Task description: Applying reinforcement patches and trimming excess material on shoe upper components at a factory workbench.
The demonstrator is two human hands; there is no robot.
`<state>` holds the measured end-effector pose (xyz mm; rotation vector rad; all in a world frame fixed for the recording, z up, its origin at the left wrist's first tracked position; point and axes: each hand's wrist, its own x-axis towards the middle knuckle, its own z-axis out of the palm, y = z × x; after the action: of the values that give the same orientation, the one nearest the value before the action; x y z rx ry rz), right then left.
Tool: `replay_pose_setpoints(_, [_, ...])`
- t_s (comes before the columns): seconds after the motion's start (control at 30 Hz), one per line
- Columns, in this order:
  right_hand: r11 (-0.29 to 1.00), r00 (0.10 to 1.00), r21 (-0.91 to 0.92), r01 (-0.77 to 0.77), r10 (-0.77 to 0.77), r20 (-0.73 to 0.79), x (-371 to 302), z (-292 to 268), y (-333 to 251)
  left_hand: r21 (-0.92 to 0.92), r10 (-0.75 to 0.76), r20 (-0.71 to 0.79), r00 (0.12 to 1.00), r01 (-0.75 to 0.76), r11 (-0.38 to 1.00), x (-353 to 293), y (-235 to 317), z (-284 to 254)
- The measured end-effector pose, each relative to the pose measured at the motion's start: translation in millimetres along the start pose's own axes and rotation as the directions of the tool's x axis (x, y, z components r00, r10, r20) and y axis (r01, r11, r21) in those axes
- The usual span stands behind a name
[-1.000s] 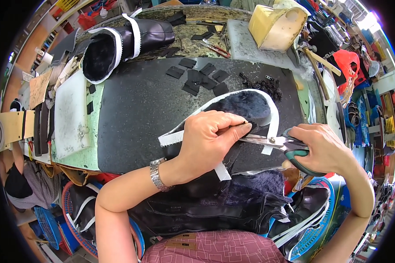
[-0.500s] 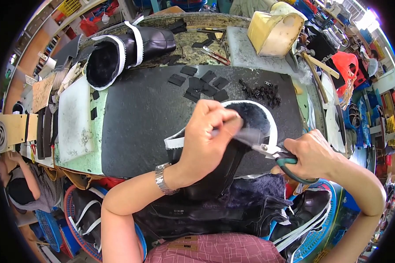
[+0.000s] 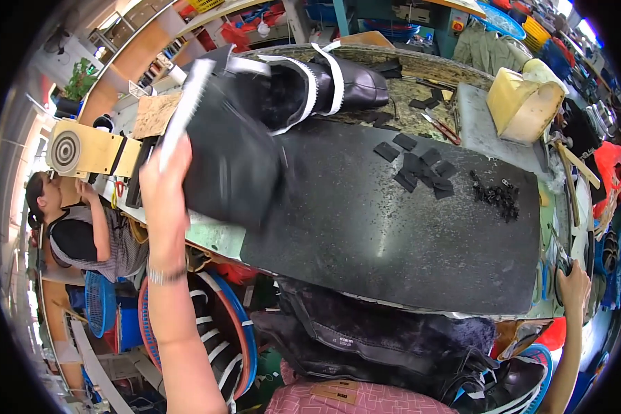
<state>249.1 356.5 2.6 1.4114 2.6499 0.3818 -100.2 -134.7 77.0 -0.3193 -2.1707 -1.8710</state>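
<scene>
At the left of the table my left hand (image 3: 167, 186) is closed on the upper part of a black boot (image 3: 234, 159) with a white zipper tape along its top edge. The boot is lifted over the table and smeared by motion. Past it lies another black boot (image 3: 364, 91) with white tape and a furry lining, partly hidden by the held one. Far to the right, my right hand (image 3: 574, 284) is closed around the handles of scissors (image 3: 561, 250) at the table's right edge. Their blades point away from me.
On the black mat (image 3: 366, 234) lie black fabric squares (image 3: 424, 171) and a pile of small dark zipper sliders (image 3: 497, 196). Beyond are red-handled pincers (image 3: 441, 128) and a yellowish block (image 3: 524, 107). Black boot uppers (image 3: 366, 331) cover my lap. A co-worker (image 3: 83, 228) sits at left.
My left hand has carried the boot from the middle of the mat to the left. My right hand has taken the scissors away from the boot to the right table edge. The view has shifted.
</scene>
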Motion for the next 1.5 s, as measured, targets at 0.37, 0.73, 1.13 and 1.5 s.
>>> replay_pose_setpoints(0.37, [0.539,0.72,0.577,0.614,-0.682,-0.128,-53.6,-36.5,-61.7,-0.451,-0.397,0.103,0.912,0.398,0.799,160.0,-170.2,133.6])
replay_pose_setpoints(0.73, [0.288,0.435,0.898,0.332,-0.892,0.125,-120.0,-33.8,-86.9,-0.107,-0.122,0.919,-0.374,-0.535,0.838,-80.1,-12.0,56.3])
replay_pose_setpoints(1.13, [-0.054,0.256,0.398,0.916,-0.684,-0.683,-86.3,-124.7,-96.6,0.006,0.379,0.879,0.288,-0.802,0.598,-65.4,5.8,-10.0])
replay_pose_setpoints(1.5, [0.117,0.735,0.947,0.297,-0.661,-0.149,-72.6,-48.8,-121.1,0.062,0.188,0.963,0.192,-0.839,0.541,-109.9,-40.8,-1.7])
